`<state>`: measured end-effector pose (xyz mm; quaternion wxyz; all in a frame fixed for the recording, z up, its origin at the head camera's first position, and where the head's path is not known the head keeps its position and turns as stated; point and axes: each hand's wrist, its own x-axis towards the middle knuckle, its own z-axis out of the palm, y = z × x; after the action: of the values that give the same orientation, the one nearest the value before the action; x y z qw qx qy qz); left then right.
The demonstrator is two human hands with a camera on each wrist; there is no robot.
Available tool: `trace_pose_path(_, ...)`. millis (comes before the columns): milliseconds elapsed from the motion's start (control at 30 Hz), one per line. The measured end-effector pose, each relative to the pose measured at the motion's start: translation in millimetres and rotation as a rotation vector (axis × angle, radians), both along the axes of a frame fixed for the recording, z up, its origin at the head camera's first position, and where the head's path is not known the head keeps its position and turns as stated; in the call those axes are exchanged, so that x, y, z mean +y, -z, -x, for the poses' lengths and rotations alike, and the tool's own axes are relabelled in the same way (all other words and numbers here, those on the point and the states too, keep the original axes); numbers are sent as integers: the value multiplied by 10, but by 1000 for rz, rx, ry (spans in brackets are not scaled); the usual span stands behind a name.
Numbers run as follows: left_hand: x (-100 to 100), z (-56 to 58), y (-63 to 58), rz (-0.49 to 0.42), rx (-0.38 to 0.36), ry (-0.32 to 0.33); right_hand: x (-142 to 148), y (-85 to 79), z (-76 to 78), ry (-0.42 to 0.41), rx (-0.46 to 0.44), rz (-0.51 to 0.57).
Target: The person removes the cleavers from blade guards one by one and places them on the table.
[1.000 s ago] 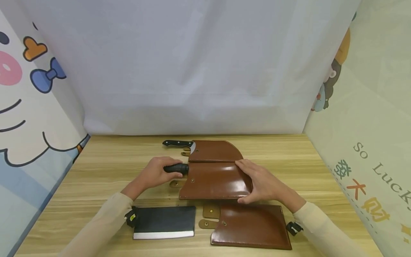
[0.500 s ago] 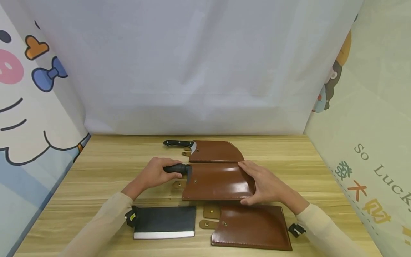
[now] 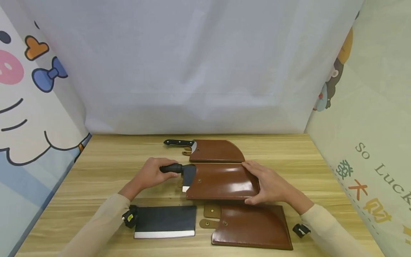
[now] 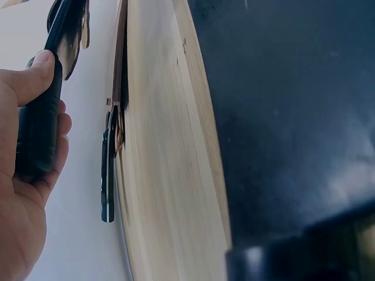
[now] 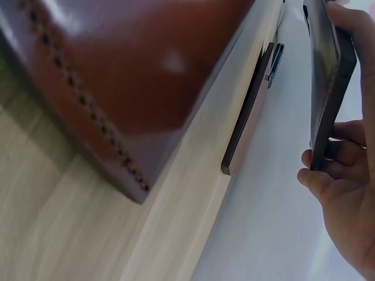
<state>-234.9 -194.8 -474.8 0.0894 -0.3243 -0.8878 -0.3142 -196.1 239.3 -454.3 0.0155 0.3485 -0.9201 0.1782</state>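
In the head view my left hand (image 3: 151, 176) grips the black handle (image 4: 38, 129) of a cleaver (image 3: 188, 176). A strip of its dark blade, with a bright lower edge, shows outside the mouth of a brown leather sheath (image 3: 223, 182); the rest is hidden inside. My right hand (image 3: 268, 184) holds the sheath's right end, fingers at the top corner and thumb at the bottom one. The right wrist view shows the sheath's end (image 5: 331, 88) edge-on in that hand. A tan snap strap shows partly behind the exposed blade.
Behind lies a knife with a black riveted handle (image 3: 176, 142) in a brown sheath (image 3: 218, 151). At the front are a bare dark cleaver blade (image 3: 165, 219) beside the left wrist and another brown sheath (image 3: 253, 228) with tan straps. All lie on a wooden table (image 3: 106, 160).
The cleaver has slid partly out of the sheath to the left, baring more blade. My right hand and the sheath have shifted slightly right; the left hand has moved a little left.
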Motion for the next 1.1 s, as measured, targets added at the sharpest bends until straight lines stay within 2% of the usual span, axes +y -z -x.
trace_pose_path(400, -106, -49, -26, -4, -15, -33, 51, -7, 10, -12, 6, -1)
trace_pose_path(1100, -259, -47, -4, -9, 4, -54, 97, -17, 9, -15, -4, 3)
